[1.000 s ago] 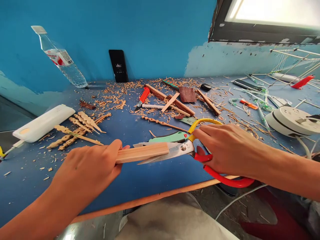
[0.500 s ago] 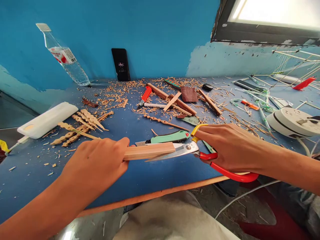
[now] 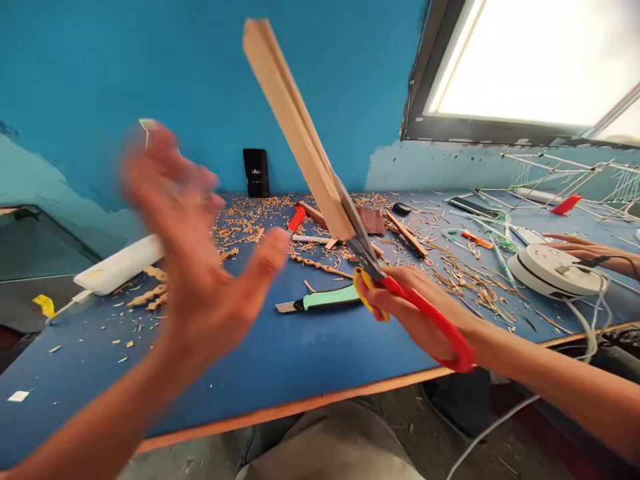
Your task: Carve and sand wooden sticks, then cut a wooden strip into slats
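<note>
My right hand [image 3: 425,313] grips the scissors [image 3: 361,245] by their red and yellow handles. A pale wooden stick [image 3: 300,133] is caught between the scissor blades and points up and to the left. My left hand [image 3: 200,247] is raised in the air, blurred, with its fingers spread and nothing in it. Below the scissors a mint-green utility knife [image 3: 330,298] lies on the blue table, its blade showing on the left.
Wood shavings, a red-handled cutter [image 3: 297,219] and wood strips [image 3: 407,235] cover the back. A phone [image 3: 256,173] leans on the wall. At right stands a white power socket unit [image 3: 550,272] beside another person's hand [image 3: 583,247]. A white device [image 3: 117,267] lies at left.
My left hand has let go of the wooden stick and moved up and left, opening. The scissors have tilted upward with the stick between their blades. Another person's hand has appeared at right.
</note>
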The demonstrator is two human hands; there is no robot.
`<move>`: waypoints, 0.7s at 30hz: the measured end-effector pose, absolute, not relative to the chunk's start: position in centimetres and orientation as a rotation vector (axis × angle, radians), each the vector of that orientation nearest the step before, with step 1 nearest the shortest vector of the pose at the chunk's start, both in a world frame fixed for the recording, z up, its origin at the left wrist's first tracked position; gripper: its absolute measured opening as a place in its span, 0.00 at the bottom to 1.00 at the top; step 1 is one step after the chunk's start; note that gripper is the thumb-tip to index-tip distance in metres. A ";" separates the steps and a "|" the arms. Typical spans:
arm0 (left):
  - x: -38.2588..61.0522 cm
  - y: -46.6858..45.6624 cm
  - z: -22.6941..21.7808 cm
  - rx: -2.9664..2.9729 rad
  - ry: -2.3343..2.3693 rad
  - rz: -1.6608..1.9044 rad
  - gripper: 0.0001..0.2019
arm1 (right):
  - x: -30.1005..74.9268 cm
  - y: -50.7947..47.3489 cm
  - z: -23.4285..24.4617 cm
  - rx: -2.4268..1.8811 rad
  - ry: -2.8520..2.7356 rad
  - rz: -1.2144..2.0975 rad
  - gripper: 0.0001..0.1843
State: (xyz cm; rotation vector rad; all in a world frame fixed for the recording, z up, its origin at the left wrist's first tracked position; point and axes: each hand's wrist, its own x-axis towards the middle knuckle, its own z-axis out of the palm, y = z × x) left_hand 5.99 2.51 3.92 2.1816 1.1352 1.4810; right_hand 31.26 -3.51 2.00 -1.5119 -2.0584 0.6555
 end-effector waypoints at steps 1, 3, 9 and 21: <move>7.2 2.5 2.7 1.856 0.980 1.301 0.51 | 30.2 -2.5 1.8 -1.474 -2.010 0.655 0.15; 9.8 3.0 0.4 1.705 0.878 1.099 0.60 | 28.1 0.0 1.1 -1.454 -1.936 0.558 0.18; 12.4 6.6 -1.9 1.596 0.763 1.122 0.41 | 23.2 7.2 -1.2 -1.489 -1.928 0.406 0.15; 10.3 9.7 -3.9 1.415 0.857 1.306 0.19 | 19.8 11.1 -3.3 -1.514 -1.929 0.459 0.17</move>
